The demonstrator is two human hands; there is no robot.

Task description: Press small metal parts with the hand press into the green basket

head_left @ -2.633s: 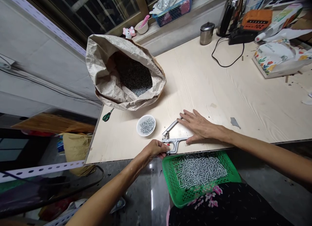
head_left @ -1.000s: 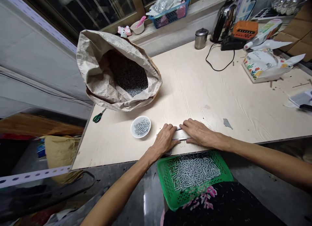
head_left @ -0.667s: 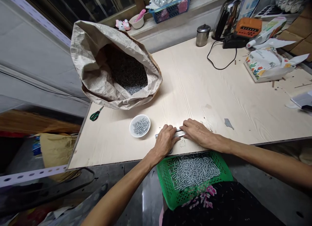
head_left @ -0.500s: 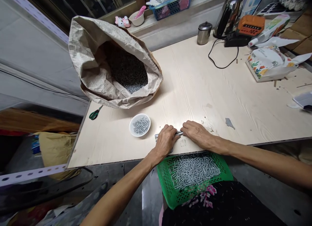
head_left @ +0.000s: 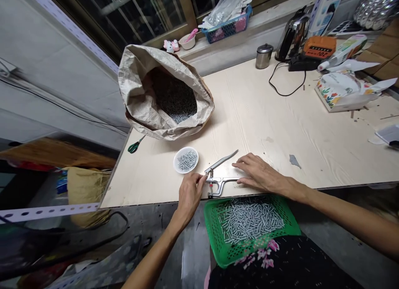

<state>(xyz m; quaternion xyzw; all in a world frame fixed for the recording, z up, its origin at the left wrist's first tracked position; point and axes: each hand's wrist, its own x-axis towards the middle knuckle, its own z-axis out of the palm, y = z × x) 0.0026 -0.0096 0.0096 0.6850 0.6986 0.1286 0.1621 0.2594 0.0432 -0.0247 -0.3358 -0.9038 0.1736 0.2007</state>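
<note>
A silver plier-like hand tool (head_left: 220, 184) with two long handles and a spring lies at the table's front edge, its handles spread apart. My left hand (head_left: 189, 192) is closed in a pinch right at the tool's left end. What sits between those fingertips is hidden. At the right, my right hand (head_left: 260, 173) has its fingers apart, with the thumb by the end of the lower handle and the upper handle free of it. A white bowl (head_left: 176, 166) of small metal pins or screws stands behind my left hand. Below the edge, a green basket (head_left: 215, 247) holds many similar silver pieces.
An open woven sack (head_left: 134, 102) full of small metal pieces stands at the back left. Green-handled scissors (head_left: 134, 147) lie near the left edge. Farther back are a metal canister (head_left: 264, 56), a kettle (head_left: 293, 35), a cable and a tissue pack (head_left: 339, 89).
The tool's handles, pressed together under both hands before, are now spread. My left hand has moved left to the tool's end, and my right hand's fingers have opened. The camera view has shifted.
</note>
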